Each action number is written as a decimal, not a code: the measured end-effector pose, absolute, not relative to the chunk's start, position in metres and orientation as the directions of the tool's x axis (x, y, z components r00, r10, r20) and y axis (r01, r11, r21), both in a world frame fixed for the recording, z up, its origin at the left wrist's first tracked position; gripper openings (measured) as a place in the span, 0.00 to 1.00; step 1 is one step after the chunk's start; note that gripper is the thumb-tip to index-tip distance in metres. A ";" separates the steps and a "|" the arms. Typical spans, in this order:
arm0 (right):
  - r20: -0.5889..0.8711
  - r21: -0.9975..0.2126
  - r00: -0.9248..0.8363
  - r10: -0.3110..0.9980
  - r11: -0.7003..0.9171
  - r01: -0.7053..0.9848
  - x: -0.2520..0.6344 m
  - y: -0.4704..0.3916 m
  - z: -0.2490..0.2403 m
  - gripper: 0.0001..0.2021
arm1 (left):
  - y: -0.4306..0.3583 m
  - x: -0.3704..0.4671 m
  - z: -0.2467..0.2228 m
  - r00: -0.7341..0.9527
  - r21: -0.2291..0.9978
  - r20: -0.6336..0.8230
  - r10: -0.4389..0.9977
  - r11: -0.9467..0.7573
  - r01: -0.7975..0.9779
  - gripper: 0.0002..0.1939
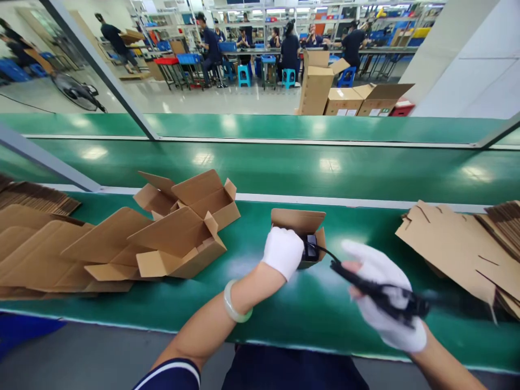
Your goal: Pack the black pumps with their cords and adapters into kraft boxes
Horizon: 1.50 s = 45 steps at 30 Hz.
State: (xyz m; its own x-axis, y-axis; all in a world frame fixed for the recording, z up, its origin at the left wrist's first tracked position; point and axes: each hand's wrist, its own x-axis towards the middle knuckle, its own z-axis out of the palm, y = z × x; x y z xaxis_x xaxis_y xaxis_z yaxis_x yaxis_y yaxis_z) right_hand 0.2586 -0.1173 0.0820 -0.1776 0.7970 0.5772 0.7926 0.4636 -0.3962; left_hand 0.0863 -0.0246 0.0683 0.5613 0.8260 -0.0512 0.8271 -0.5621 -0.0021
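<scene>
A small open cardboard box (298, 219) stands on the green work surface, its back flap raised. Inside it lies a black device (311, 247), partly hidden by my gloved left hand (283, 252), which is closed at the box's left side; what its fingers hold, if anything, is hidden. A black cable runs from the device out over the box's right edge. To the right, my gloved right hand (379, 295) is closed around the bundled black cable (365, 285), blurred at its far end.
Several open cardboard boxes (190, 238) crowd the left side, with flattened cartons (36, 197) beyond. More flat cardboard (459, 244) is stacked at the right. A metal rail (252, 197) runs behind the box. People sit at distant benches.
</scene>
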 end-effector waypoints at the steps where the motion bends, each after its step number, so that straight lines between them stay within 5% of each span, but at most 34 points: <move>1: 0.570 -0.382 -0.176 0.802 0.449 0.808 0.259 -0.110 0.093 0.12 | -0.026 0.090 0.068 0.563 0.012 -0.066 0.824 -0.564 0.826 0.09; 3: 0.581 -0.232 -0.254 0.773 0.456 0.859 0.257 -0.094 0.108 0.13 | -0.031 0.092 0.070 0.572 0.038 -0.082 0.816 -0.571 0.820 0.10; 5: 0.552 0.045 -0.424 0.718 0.481 0.875 0.250 -0.081 0.117 0.14 | -0.038 0.089 0.073 0.600 0.084 -0.090 0.795 -0.595 0.800 0.15; 8: 0.303 0.434 -0.681 0.666 0.540 0.721 0.240 -0.073 0.127 0.18 | -0.051 0.077 0.076 0.625 0.093 -0.115 0.772 -0.618 0.780 0.25; 10: 0.102 0.542 -0.697 0.710 0.548 0.638 0.235 -0.073 0.132 0.17 | -0.061 0.068 0.073 0.620 0.062 -0.105 0.777 -0.618 0.784 0.30; 13: -0.093 0.537 -0.571 0.815 0.525 0.661 0.227 -0.072 0.141 0.12 | -0.076 0.057 0.063 0.610 0.113 -0.013 0.792 -0.605 0.788 0.33; 16: -0.243 0.405 -0.529 0.813 0.580 0.707 0.208 -0.063 0.145 0.07 | -0.087 0.056 0.052 0.572 0.166 0.058 0.818 -0.573 0.803 0.32; 22: -0.378 0.273 -0.474 0.795 0.585 0.764 0.161 -0.037 0.119 0.07 | -0.093 0.064 0.034 0.485 0.182 0.186 0.854 -0.515 0.838 0.31; 30: -0.016 0.148 -0.640 0.768 0.635 0.758 0.196 -0.056 0.101 0.12 | -0.089 0.045 0.045 0.531 0.296 0.115 0.839 -0.540 0.788 0.20; 36: 0.263 0.475 -0.511 0.818 0.351 0.807 0.222 -0.098 0.111 0.11 | -0.078 0.054 0.053 0.489 0.245 -0.006 0.872 -0.473 0.847 0.13; 45: 0.094 0.457 -0.355 0.930 0.277 0.845 0.171 -0.088 0.087 0.21 | -0.074 0.050 0.047 0.506 0.301 0.060 0.861 -0.499 0.813 0.16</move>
